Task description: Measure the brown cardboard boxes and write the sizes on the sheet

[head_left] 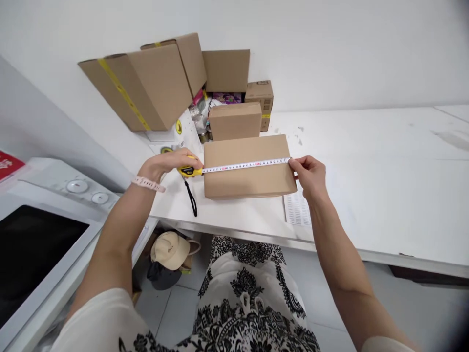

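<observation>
Our left forearm (122, 225) angles forward and inward to a bent wrist (149, 172); our left hand (179, 158), back upward, is closed in a grip. Our right forearm (346, 259) reaches forward and inward; with our right hand (310, 173) we pinch between thumb (298, 167) and curled fingers (308, 160).

Bright, diffuse light with darkened right corners

One head-worn camera looks forward and steeply down, over the wearer's patterned clothes (249, 298) at six o'clock, towards the white wall (330, 54) at twelve. It sits near enough to take in both the left hand (179, 160) and the right hand (310, 176), with a cardboard box (242, 183) at the dial's centre. The wide view spans from an appliance (36, 249) between eight and nine to bare tabletop (388, 181) at three.
</observation>
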Motion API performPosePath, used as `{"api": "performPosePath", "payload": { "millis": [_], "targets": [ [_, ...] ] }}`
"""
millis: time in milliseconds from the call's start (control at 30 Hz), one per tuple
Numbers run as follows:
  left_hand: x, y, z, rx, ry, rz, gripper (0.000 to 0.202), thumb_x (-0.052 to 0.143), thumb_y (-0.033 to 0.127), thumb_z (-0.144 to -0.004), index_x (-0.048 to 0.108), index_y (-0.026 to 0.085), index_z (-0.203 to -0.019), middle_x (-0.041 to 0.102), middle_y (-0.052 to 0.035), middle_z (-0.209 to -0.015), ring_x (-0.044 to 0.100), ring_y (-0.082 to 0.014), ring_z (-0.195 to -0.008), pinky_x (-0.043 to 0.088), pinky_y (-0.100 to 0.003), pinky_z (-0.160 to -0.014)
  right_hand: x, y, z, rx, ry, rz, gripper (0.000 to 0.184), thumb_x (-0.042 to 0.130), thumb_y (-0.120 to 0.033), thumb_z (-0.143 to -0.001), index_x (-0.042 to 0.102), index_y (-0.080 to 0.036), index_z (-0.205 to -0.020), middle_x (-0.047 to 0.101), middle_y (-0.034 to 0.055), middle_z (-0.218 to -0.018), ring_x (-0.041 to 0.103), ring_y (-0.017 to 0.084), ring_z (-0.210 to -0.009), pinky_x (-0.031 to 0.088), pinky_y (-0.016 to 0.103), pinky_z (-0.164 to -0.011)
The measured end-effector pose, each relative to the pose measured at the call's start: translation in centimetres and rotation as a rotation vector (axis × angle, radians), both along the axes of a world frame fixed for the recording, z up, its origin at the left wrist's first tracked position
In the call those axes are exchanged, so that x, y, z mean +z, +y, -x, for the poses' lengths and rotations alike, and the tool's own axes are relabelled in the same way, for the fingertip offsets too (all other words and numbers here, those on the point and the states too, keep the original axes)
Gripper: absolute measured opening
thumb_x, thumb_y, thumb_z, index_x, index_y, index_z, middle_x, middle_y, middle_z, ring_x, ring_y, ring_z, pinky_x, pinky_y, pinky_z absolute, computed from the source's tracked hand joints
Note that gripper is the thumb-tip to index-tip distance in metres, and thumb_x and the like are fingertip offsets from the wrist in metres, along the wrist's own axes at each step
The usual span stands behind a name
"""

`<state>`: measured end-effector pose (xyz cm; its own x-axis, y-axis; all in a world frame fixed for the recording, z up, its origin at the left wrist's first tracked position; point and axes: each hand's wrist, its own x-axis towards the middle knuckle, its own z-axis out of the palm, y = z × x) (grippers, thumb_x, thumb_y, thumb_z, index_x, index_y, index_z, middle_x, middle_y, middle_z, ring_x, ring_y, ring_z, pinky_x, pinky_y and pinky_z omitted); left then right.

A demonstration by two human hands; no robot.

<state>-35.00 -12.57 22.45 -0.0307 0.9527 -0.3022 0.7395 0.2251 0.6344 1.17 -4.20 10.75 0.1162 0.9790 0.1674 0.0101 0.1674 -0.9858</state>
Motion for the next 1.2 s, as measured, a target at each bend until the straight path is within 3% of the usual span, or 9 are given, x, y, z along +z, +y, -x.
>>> {"api": "performPosePath", "payload": {
  "millis": [167,300,500,733,1200],
  "targets": [
    [-0.9,5.0,1.6,0.000,-0.135,0.140,0.028,0.075,0.038,-0.057,0.077,0.014,-0.070,0.073,-0.0077,-0.072,0.064,-0.0192,-0.064,0.051,-0.026,-0.053,-0.3,5.2,2.1,0.032,-0.026,0.120,0.028,0.075,-0.033,-0.062,0.051,-0.019,-0.058,0.051,-0.0027,-0.058,0.044,0.010,-0.058,0.034,0.024,-0.049],
    [-1.1,6.6,2.3,0.006,-0.162,0.165,0.028,0.075,0.036,-0.056,0.077,0.012,-0.071,0.074,-0.0090,-0.073,0.065,-0.0192,-0.062,0.051,-0.027,-0.051,-0.9,6.6,2.4,0.127,0.055,0.222,0.030,0.077,-0.038,-0.056,0.059,-0.019,-0.071,0.059,-0.0017,-0.069,0.051,0.011,-0.061,0.035,0.024,-0.051],
    [-1.2,7.8,3.2,0.009,-0.136,0.141,0.026,0.076,0.036,-0.055,0.077,0.014,-0.070,0.076,-0.0070,-0.073,0.067,-0.0189,-0.065,0.051,-0.025,-0.057,-1.7,6.6,2.7,0.130,0.170,0.187,0.043,0.079,-0.036,-0.054,0.070,-0.021,-0.093,0.058,-0.0036,-0.070,0.052,0.013,-0.063,0.039,0.024,-0.054],
    [-1.7,8.4,4.0,-0.015,-0.126,0.141,0.027,0.075,0.036,-0.056,0.077,0.015,-0.073,0.075,-0.0055,-0.074,0.067,-0.0195,-0.068,0.052,-0.026,-0.060,-1.8,6.6,3.6,0.097,0.283,0.158,0.025,0.077,-0.031,-0.054,0.073,-0.020,-0.076,0.065,-0.0010,-0.071,0.054,0.013,-0.065,0.043,0.027,-0.058],
    [-1.1,8.7,4.2,-0.070,-0.040,0.173,0.034,0.073,0.037,-0.064,0.079,0.016,-0.090,0.075,-0.0054,-0.084,0.067,-0.0199,-0.078,0.053,-0.023,-0.065,-1.8,7.6,3.0,0.126,0.252,0.186,0.027,0.078,-0.029,-0.053,0.069,-0.018,-0.076,0.061,-0.0021,-0.071,0.050,0.010,-0.063,0.038,0.025,-0.056]
  ]
}}
